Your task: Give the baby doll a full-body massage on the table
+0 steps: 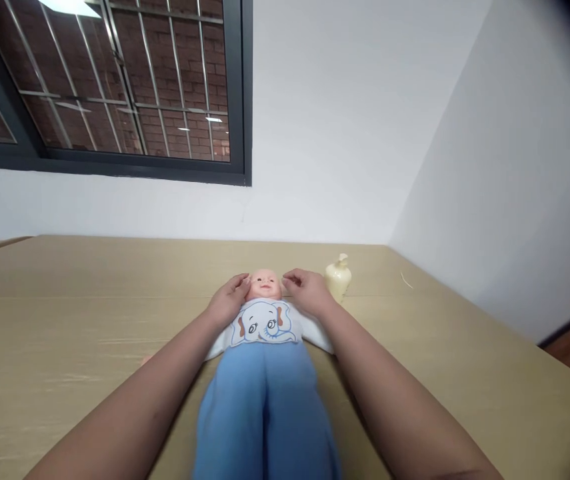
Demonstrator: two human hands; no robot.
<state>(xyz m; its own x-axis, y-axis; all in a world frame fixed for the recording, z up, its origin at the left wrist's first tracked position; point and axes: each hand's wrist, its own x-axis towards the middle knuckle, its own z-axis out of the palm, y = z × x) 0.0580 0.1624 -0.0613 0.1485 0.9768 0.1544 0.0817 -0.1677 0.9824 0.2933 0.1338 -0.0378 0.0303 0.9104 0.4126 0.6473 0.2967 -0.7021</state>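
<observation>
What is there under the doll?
The doll lies on its back on the tan surface, which shows on both sides. It covers the area directly beneath, so anything else there cannot be seen.

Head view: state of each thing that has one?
Doll: lying face up, dressed
Left hand: fingers bent, beside doll's head; grip unclear
Right hand: fingers bent, opposite side; grip unclear
Pump bottle: upright, pump fitted
Window: open or shut, unclear

Window (242, 100): metal bars (132, 105) across, brick wall (163, 67) beyond. Right of window, white wall (345, 133). Below window, tan table (89, 267).
</observation>
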